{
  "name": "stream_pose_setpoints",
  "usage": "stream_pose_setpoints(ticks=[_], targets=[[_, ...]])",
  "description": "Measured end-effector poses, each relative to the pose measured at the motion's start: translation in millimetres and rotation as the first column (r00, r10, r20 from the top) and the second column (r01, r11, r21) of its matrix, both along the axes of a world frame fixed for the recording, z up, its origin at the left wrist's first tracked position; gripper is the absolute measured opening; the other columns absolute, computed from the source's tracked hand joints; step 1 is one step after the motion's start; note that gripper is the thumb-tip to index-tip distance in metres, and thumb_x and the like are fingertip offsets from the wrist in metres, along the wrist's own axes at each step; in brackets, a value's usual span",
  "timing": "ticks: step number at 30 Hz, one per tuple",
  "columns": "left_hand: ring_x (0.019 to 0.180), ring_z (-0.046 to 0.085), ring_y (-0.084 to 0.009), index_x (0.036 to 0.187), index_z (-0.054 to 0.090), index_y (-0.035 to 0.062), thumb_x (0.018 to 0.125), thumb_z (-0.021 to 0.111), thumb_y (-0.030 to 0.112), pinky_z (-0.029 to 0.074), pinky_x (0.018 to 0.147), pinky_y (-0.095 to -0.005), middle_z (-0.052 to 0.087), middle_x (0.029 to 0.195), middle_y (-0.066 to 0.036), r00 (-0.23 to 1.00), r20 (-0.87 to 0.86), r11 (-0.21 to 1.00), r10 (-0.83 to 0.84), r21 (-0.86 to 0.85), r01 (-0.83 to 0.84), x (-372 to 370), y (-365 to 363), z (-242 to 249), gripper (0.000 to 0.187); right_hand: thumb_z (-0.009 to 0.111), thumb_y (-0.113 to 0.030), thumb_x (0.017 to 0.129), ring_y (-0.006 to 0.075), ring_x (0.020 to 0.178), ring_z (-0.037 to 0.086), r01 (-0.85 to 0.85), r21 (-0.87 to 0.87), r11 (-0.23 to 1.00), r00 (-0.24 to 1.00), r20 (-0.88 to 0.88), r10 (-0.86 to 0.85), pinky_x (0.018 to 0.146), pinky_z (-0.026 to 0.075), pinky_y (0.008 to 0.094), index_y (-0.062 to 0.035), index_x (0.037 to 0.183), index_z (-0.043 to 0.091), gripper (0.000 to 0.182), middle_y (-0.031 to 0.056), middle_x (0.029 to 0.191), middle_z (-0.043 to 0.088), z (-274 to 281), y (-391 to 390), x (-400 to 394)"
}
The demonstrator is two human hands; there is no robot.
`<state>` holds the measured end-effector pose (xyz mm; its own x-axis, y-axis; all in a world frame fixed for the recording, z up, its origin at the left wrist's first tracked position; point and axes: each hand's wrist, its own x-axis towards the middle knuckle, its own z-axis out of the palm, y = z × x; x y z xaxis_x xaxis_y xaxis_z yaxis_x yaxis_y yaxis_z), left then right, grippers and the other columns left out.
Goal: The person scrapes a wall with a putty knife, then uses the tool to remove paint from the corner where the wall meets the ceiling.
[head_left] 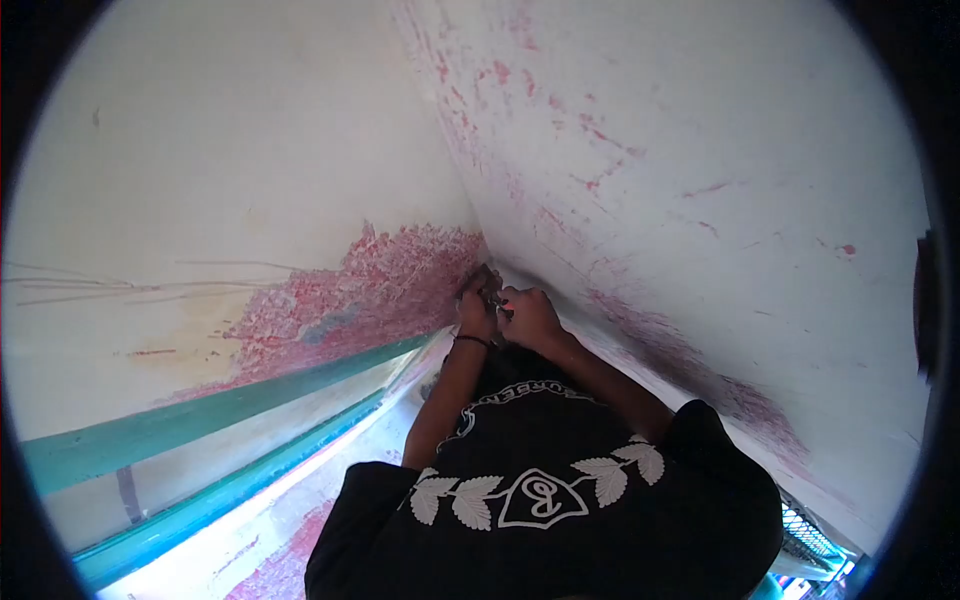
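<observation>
My left hand [477, 318], with a dark band at its wrist, is raised close to the corner where two walls meet. Its fingers are closed at a small dark brown thing [480, 281] against the wall, whose kind I cannot make out. Right beside it, my right hand [533, 318] is curled closed round a small thing with an orange part [509, 308]. Most of that thing is hidden by the fingers, and its tip seems to point toward the left hand.
The left wall [250, 130] has a patch of peeling pink paint [350, 290]. Below it runs a green ledge [230, 400]. The right wall [700, 130] carries pink scuffs. Thin wires or lines [130, 288] cross the left wall. A blue-green lattice [805, 530] shows low at the right.
</observation>
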<state>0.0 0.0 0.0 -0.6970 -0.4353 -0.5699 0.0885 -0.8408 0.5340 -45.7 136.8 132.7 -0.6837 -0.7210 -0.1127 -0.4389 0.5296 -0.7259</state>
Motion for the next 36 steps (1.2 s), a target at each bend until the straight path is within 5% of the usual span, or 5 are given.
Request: stream_pose_setpoints(ticks=[11,20,23,35,36], targets=[[0.094,0.061,-0.0213,0.108,0.062,0.0017,0.089,0.052,0.007,0.05,0.085,-0.0346,0.064,0.1,-0.008,0.993,0.115,0.981,0.006,-0.191,0.016,4.6,-0.4,0.4,0.022,0.072,-0.015,0.072,0.038,0.082,0.067,0.018,-0.125,0.992,1.0,-0.017,-0.02,0.08,0.052,0.046,-0.0008,0.103,0.068,0.035,0.0204,0.091,0.07,-28.0,7.5,3.4],[0.094,0.066,-0.0263,0.109,0.062,-0.002,0.089,0.06,0.009,0.054,0.084,-0.037,0.066,0.104,-0.013,0.974,-0.215,0.997,-0.073,0.024,0.08,20.1,-23.9,-68.6,0.023,0.071,-0.016,0.071,0.0391,0.081,0.066,-0.007,-0.043,0.999,1.0,-0.004,0.007,0.082,0.053,0.045,-0.0023,0.099,0.07,0.031,0.0184,0.087,0.071,-25.7,-17.4,-1.6],[0.087,0.06,-0.0204,0.107,0.062,0.0049,0.089,0.054,0.008,0.05,0.081,-0.0339,0.063,0.093,-0.006,0.995,0.07,0.996,0.072,-0.048,-0.069,4.3,1.5,20.8,0.02,0.07,-0.017,0.072,0.0396,0.081,0.066,0.023,-0.074,0.997,1.0,-0.013,-0.024,0.082,0.052,0.0456,-0.0024,0.099,0.071,0.031,0.0188,0.087,0.071,-3.3,-1.2,1.9],[0.09,0.066,-0.0262,0.105,0.061,0.001,0.087,0.059,0.007,0.054,0.084,-0.0379,0.066,0.099,-0.012,1.0,-0.011,0.998,0.023,0.057,-0.023,9.3,-15.7,-3.9,0.019,0.069,-0.013,0.072,0.0406,0.086,0.065,-0.001,-0.052,0.999,0.998,-0.066,-0.003,0.082,0.051,0.0452,-0.003,0.101,0.067,0.03,0.018,0.092,0.07,-8.2,-13.1,8.4],[0.091,0.066,-0.026,0.105,0.062,0.0016,0.086,0.059,0.007,0.054,0.084,-0.0381,0.066,0.098,-0.011,0.985,0.141,0.929,-0.102,-0.34,0.144,16.8,-15.1,-2.7,0.02,0.069,-0.013,0.072,0.0407,0.087,0.064,-0.002,-0.026,1.0,0.999,-0.033,0.002,0.083,0.051,0.0449,-0.0029,0.101,0.067,0.03,0.0181,0.092,0.07,-13.4,-15.8,7.3]])
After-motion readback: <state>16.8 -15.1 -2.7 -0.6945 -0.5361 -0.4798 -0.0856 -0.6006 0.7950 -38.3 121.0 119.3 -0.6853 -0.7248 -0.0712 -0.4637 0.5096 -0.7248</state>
